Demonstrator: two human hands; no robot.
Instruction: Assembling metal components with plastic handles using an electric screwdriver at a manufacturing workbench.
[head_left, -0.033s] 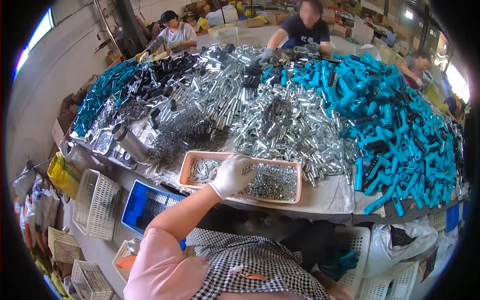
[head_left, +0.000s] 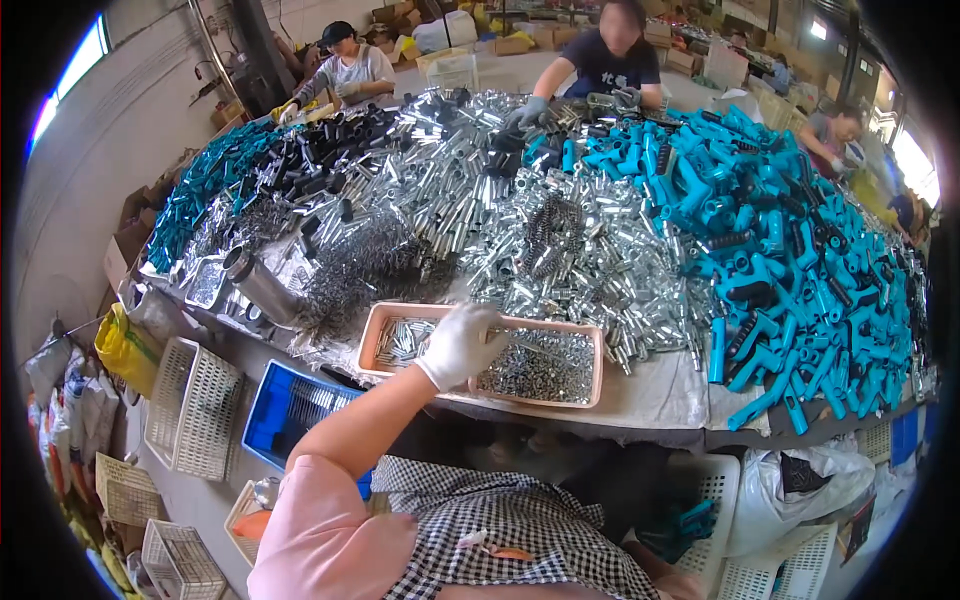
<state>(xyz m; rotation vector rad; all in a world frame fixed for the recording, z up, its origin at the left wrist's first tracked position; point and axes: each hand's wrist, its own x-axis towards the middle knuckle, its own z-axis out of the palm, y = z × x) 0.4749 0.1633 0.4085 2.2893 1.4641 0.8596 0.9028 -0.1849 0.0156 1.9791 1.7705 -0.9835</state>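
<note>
My left hand (head_left: 460,348), in a white glove, is above the middle of a pink rectangular tray (head_left: 372,352). Its fingers are curled together, and a thin metal rod (head_left: 545,351) sticks out to the right from them, over the small parts; its exact kind is unclear. Short silver pins (head_left: 402,341) lie in the tray's left part. Many tiny metal pieces (head_left: 540,378) fill the right part, just beside the hand. My right hand is not in view.
Heaps of silver metal parts (head_left: 600,240), dark springs (head_left: 365,265) and teal tool handles (head_left: 790,260) cover the table. A metal cylinder (head_left: 262,285) leans at left. Below stand a blue crate (head_left: 262,415) and white baskets (head_left: 190,410). Co-workers sit across the table.
My left hand has shifted very slightly, and the rod shows further out over the tiny pieces. The heaps stay as they were.
</note>
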